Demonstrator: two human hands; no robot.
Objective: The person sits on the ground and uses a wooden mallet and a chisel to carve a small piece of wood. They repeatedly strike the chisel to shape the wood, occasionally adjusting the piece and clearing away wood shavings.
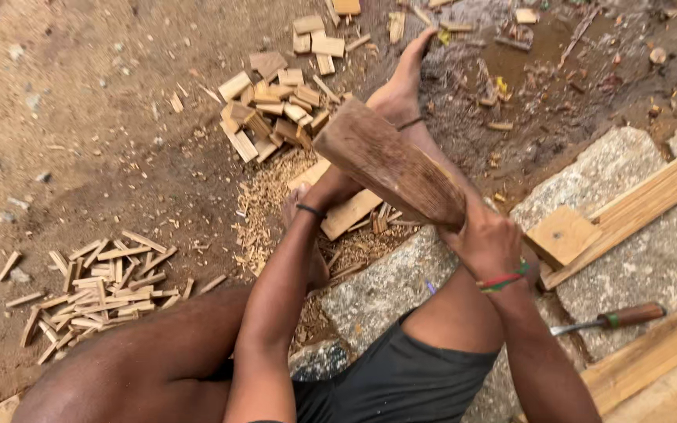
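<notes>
Splitting is the step in hand, I judge: right hand (489,244) has its fingers wrapped around one wooden mallet (389,164), raised above the granite slab (389,286). Left hand (324,194), beyond that slab, seems to steady one flat board (350,213); its fingers are hidden. Two piles of cut pieces lie left of the slab; one chisel (609,319) lies right.

Dirt ground (103,94) — wood chip piles (272,110), stone slabs (636,258).
</notes>
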